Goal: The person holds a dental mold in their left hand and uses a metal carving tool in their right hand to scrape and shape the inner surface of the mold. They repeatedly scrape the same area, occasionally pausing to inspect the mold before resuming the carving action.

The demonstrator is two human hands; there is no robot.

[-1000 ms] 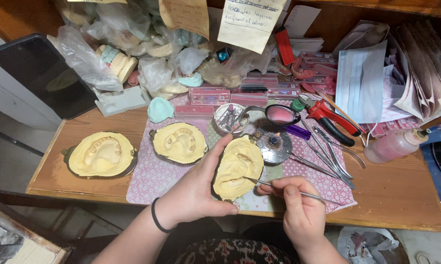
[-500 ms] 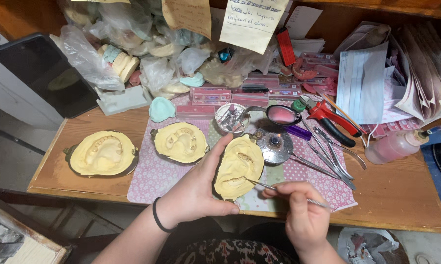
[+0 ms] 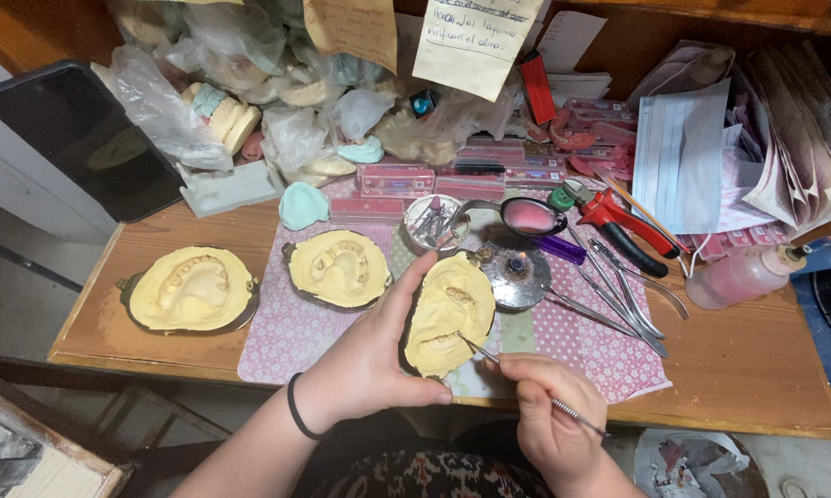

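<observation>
My left hand (image 3: 371,360) grips a yellow plaster-filled dental mould half (image 3: 449,314), tilted up over the front of the dotted pink mat (image 3: 286,337). My right hand (image 3: 549,420) pinches a thin metal instrument (image 3: 517,376) like a pen, and its tip touches the plaster near the mould's lower middle. Two more yellow mould halves lie flat: one (image 3: 340,267) on the mat just left of my thumb, another (image 3: 192,289) on the bare wood at far left.
A small lit burner on a metal dish (image 3: 515,272) stands right beside the held mould. Metal tools (image 3: 618,290), red-handled pliers (image 3: 627,231), a pink bottle (image 3: 742,274), a tin of burs (image 3: 432,221), pink boxes and bagged casts crowd the back; a dark phone (image 3: 83,138) leans at left.
The instrument tip has shifted slightly across the plaster of the held mould. Both hands stay in about the same place.
</observation>
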